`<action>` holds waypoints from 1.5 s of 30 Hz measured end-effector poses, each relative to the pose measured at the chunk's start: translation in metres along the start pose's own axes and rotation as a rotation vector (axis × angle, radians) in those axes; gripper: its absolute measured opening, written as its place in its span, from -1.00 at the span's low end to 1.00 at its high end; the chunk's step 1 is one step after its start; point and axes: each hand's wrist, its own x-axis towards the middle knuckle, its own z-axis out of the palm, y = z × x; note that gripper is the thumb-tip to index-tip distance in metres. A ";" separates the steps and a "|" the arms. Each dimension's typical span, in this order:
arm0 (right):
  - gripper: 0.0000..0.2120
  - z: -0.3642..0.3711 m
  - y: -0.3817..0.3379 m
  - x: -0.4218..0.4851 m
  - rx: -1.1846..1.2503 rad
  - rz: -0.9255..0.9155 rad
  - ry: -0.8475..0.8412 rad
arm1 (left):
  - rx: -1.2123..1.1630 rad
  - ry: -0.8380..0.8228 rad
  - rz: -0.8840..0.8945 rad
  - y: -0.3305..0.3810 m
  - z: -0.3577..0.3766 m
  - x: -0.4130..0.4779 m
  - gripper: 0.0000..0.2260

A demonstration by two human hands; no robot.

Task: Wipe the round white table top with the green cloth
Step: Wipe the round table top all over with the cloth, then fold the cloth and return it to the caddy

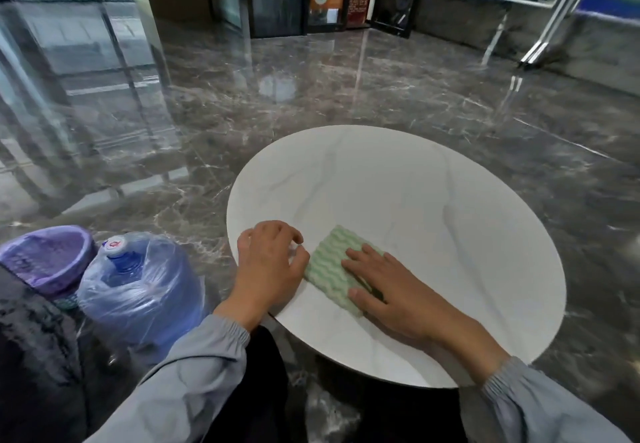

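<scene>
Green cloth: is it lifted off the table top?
No, the green cloth lies flat on the white table top, pressed down by the right hand's straight fingers.

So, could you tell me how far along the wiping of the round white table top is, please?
Done: the folded green ribbed cloth lies on the round white marble-look table top, near its front-left edge. In hand: the right hand presses flat on it, and the left hand rests beside it. Left: no wiped streaks show, so most of the top seemingly awaits wiping.
</scene>
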 end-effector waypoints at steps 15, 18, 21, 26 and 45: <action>-0.73 0.012 -0.023 -0.011 0.051 0.205 0.437 | -0.041 -0.518 -0.076 0.031 -0.027 0.006 -0.54; -0.61 0.013 -0.024 -0.002 -0.072 0.193 0.380 | -0.072 -0.577 -0.071 0.032 -0.036 0.011 -0.51; -0.59 0.013 -0.023 0.000 -0.103 0.191 0.323 | -0.106 -0.646 -0.048 0.031 -0.044 0.017 -0.57; -0.46 0.011 -0.019 -0.006 -0.076 0.193 0.262 | -0.018 -0.766 0.010 0.029 -0.042 0.029 -0.57; -0.56 -0.010 -0.022 -0.017 -0.025 0.259 0.095 | 0.178 -0.732 0.449 0.038 -0.028 0.029 -0.69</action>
